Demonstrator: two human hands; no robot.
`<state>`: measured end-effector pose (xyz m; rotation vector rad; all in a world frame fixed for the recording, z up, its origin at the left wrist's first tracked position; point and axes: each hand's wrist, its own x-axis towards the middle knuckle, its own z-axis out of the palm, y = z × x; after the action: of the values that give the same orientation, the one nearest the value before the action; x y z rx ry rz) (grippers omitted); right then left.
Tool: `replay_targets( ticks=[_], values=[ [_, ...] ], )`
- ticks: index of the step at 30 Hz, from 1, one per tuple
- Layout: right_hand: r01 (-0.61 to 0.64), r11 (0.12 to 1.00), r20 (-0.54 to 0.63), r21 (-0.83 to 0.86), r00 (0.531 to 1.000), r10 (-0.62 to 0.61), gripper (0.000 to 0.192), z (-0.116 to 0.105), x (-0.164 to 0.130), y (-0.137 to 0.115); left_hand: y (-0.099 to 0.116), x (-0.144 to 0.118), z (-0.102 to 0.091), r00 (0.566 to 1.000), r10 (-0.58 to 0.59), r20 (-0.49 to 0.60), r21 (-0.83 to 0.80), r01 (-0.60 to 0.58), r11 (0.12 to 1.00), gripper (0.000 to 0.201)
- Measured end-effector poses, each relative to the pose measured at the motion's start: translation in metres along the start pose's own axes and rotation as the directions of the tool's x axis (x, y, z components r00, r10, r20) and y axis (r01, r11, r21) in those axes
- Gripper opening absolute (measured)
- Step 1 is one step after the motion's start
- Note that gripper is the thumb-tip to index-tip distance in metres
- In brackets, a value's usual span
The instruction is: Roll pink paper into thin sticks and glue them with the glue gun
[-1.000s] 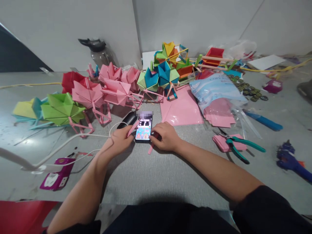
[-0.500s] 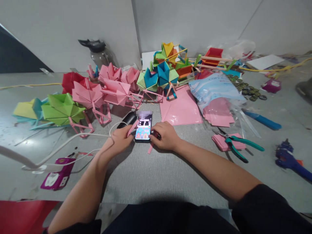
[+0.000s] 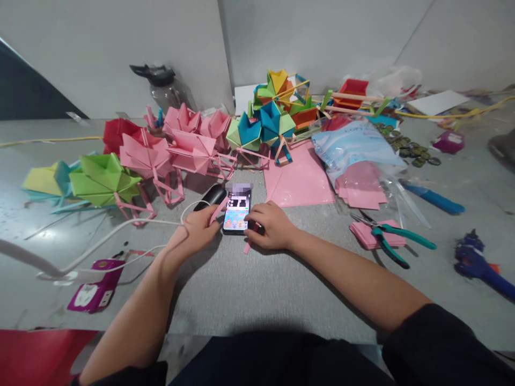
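Note:
A phone [image 3: 236,214] with a lit, colourful screen lies on the grey table between my hands. My left hand [image 3: 201,228] is closed on a pink paper strip [image 3: 219,208], whose far end points toward the phone's left edge. My right hand [image 3: 271,228] rests at the phone's right side, thumb and fingers apart, fingertips over the lower right of the screen. Whether they press the glass cannot be made out. From under that thumb sticks out another pink strip [image 3: 247,246]. Just beyond my left hand lies a black rounded object [image 3: 211,197], with a white cable [image 3: 140,222] passing nearby.
Folded paper models, pink [image 3: 189,150] and green [image 3: 102,179] among them, line the back left. Right of the phone are pink sheets [image 3: 301,182], a plastic bag [image 3: 356,145], green-handled pliers [image 3: 396,244], a blue-handled tool [image 3: 438,198] and a blue glue gun [image 3: 478,265].
My right hand's fingers have shifted slightly left over the phone's screen. My left hand and the pink strip in it have stayed in place.

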<state>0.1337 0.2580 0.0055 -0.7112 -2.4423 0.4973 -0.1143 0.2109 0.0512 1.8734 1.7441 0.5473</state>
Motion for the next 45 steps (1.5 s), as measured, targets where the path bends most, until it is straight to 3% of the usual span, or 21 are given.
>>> replay_targets(
  ticks=[15,24,29,32,35,38,42,45],
  values=[
    [-0.151,0.988,-0.079,-0.04,0.986,0.147,0.029,-0.002,0.002,-0.004,-0.005,0.002,0.002,1.0,-0.008,0.002,0.011,0.008,1.0,0.044],
    [-0.212,0.975,-0.045,-0.068,0.977,0.21,0.036,-0.001,0.003,-0.005,0.0,0.0,0.0,1.0,-0.001,-0.028,0.002,0.001,1.0,0.042],
    [-0.22,0.973,-0.013,-0.076,0.975,0.22,0.041,-0.001,0.004,-0.005,0.004,0.0,-0.001,0.995,0.007,-0.097,-0.036,-0.011,0.999,0.03],
    [-0.218,0.975,-0.054,-0.047,0.975,0.215,0.04,-0.001,0.004,-0.005,0.007,-0.002,-0.003,0.994,-0.002,-0.109,-0.104,-0.01,0.994,0.02],
    [-0.206,0.978,-0.136,0.022,0.969,0.207,0.036,-0.005,0.003,-0.005,0.019,-0.008,-0.004,0.998,0.011,-0.055,-0.18,-0.021,0.983,0.023],
    [-0.201,0.955,-0.162,0.218,0.958,0.238,0.037,-0.016,0.002,-0.009,0.039,-0.017,0.0,0.995,0.079,0.054,-0.282,-0.061,0.957,0.034],
    [-0.268,0.802,-0.056,0.533,0.935,0.349,0.048,-0.041,-0.002,-0.024,0.067,-0.031,0.011,0.981,0.085,0.176,-0.358,-0.016,0.934,0.039],
    [-0.327,0.717,0.031,0.616,0.919,0.393,0.053,-0.06,-0.012,-0.04,0.084,-0.04,0.016,0.973,0.098,0.207,-0.377,-0.014,0.926,0.038]
  ],
)
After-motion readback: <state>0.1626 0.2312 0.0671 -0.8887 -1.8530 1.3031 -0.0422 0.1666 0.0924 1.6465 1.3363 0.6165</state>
